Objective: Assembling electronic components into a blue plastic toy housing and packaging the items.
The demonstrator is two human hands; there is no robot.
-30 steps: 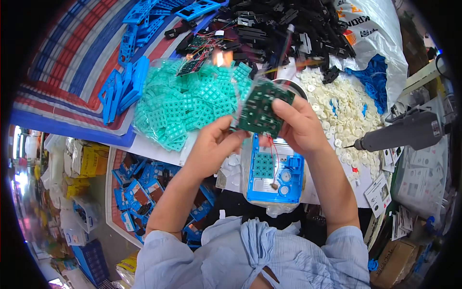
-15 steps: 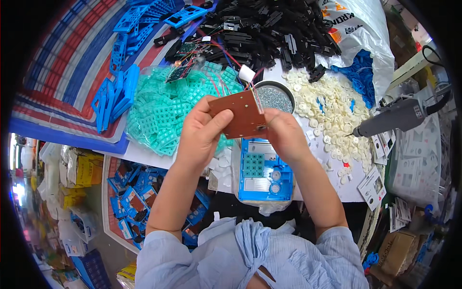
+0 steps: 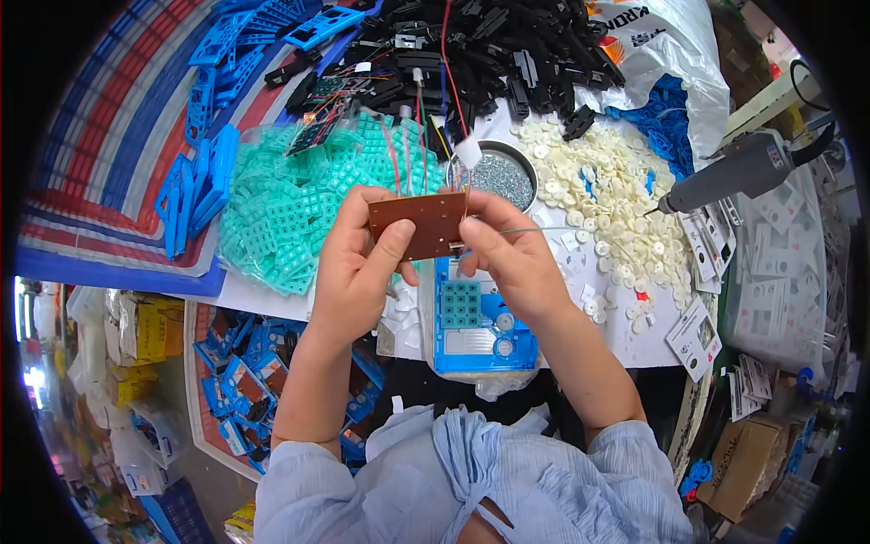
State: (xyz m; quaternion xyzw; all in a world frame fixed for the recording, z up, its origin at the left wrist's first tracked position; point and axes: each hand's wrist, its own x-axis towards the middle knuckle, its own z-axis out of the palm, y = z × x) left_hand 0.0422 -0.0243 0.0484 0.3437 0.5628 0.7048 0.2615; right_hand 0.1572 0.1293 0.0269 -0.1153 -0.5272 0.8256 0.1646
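Above the work surface, both hands hold a brown circuit board point(image 3: 419, 228) with coloured wires rising from its far edge. My left hand point(image 3: 359, 258) grips the left side, thumb on the brown face and fingers behind. At the right edge, my right hand point(image 3: 510, 257) pinches, its fingertips partly hidden behind the board. A thin green wire point(image 3: 530, 229) sticks out rightward by the right thumb. A small white connector point(image 3: 468, 152) hangs on wires over the far edge. Below lies a blue plastic casing point(image 3: 483, 355) with a teal rubber keypad point(image 3: 460, 305) set in it.
Teal keypads point(image 3: 281, 213) are heaped left, black plastic parts point(image 3: 489, 54) at the back. A round tin of small screws point(image 3: 503, 179) stands beside white discs point(image 3: 625, 204). An electric screwdriver point(image 3: 729, 172) hangs at right. Blue frames point(image 3: 210, 181) lie far left; a bin of blue assemblies point(image 3: 240, 381) sits below.
The board has tilted, so its brown face looks shallower. My right fingers have shifted along its right edge, and a green wire now shows beside them. The whole view has moved slightly.
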